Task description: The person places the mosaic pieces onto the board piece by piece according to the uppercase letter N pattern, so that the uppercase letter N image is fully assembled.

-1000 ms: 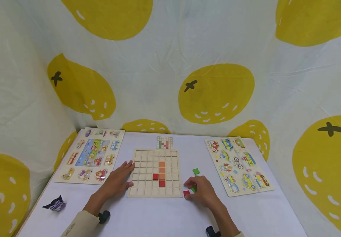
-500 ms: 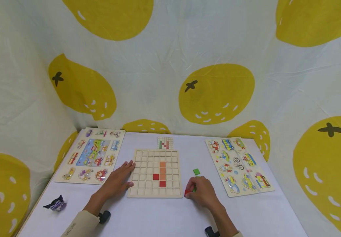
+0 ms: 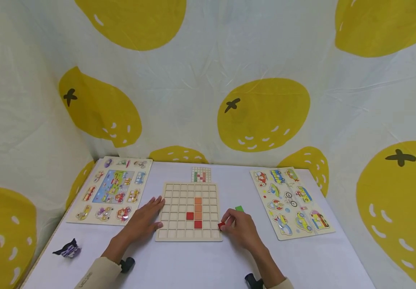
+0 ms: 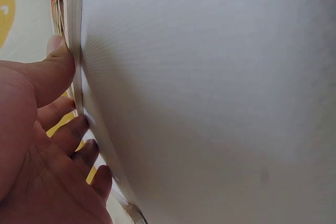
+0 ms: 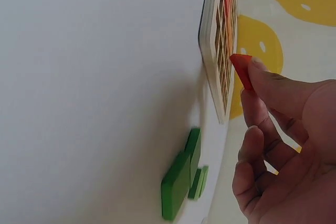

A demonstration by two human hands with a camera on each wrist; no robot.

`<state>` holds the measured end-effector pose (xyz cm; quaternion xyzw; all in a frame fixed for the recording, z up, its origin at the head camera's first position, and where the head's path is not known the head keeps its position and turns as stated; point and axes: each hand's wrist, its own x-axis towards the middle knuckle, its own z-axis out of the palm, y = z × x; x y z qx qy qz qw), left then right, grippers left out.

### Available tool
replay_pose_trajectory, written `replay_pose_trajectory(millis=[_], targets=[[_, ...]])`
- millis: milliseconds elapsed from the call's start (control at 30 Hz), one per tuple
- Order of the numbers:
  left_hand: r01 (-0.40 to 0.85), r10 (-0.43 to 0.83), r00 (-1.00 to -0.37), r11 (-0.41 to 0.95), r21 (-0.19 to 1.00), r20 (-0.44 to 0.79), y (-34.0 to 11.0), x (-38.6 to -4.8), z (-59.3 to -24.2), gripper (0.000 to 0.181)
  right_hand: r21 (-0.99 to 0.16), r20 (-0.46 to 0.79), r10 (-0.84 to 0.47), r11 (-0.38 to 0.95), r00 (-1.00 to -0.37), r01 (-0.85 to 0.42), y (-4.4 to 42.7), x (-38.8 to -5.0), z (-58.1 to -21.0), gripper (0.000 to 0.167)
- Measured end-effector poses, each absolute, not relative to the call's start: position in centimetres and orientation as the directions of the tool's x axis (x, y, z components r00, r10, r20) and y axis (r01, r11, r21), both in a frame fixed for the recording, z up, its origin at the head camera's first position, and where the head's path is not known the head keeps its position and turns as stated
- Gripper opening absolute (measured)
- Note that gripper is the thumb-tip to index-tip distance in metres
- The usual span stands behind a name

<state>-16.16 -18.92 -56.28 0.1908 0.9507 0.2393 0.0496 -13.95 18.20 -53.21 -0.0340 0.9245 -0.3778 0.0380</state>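
Note:
A wooden grid board (image 3: 179,233) lies flat in the middle of the table, with orange tiles (image 3: 198,208) in one column and red tiles (image 3: 198,224) below and beside them. My left hand (image 3: 145,218) rests along the board's left edge, fingers extended; the left wrist view shows its thumb and fingertips at that edge. Between thumb and fingertip, my right hand (image 3: 242,230) pinches a red square tile (image 5: 243,69), raised just by the board's right edge. Several green tiles (image 5: 181,179) lie on the table beneath the right hand, mostly hidden by it in the head view.
A small pattern card (image 3: 201,174) with a coloured grid lies behind the board. Vehicle puzzle boards stand at left (image 3: 115,188) and right (image 3: 291,202). A small dark and purple striped object (image 3: 68,249) sits at front left. Lemon-print cloth (image 3: 193,120) hangs behind the table.
My right hand has picked the red tile up from the table and carried it up and left to the board's right edge. The left hand has stayed put.

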Motion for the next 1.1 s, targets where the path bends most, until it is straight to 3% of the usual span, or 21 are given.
replay_pose_trajectory(millis=[500, 1100], targets=[[0.334, 0.384, -0.923, 0.811, 0.481, -0.007, -18.9, -16.1, -56.2, 0.084, -0.764, -0.096, -0.134, 0.645, -0.986, -0.013, 12.6, -15.4, -53.4, 0.017], [0.351, 0.393, -0.919, 0.807, 0.475, 0.01, -19.0, -16.2, -56.3, 0.084, -0.685, -0.109, -0.084, 0.729, -0.99, 0.013, 9.8, -17.6, -54.0, 0.018]])
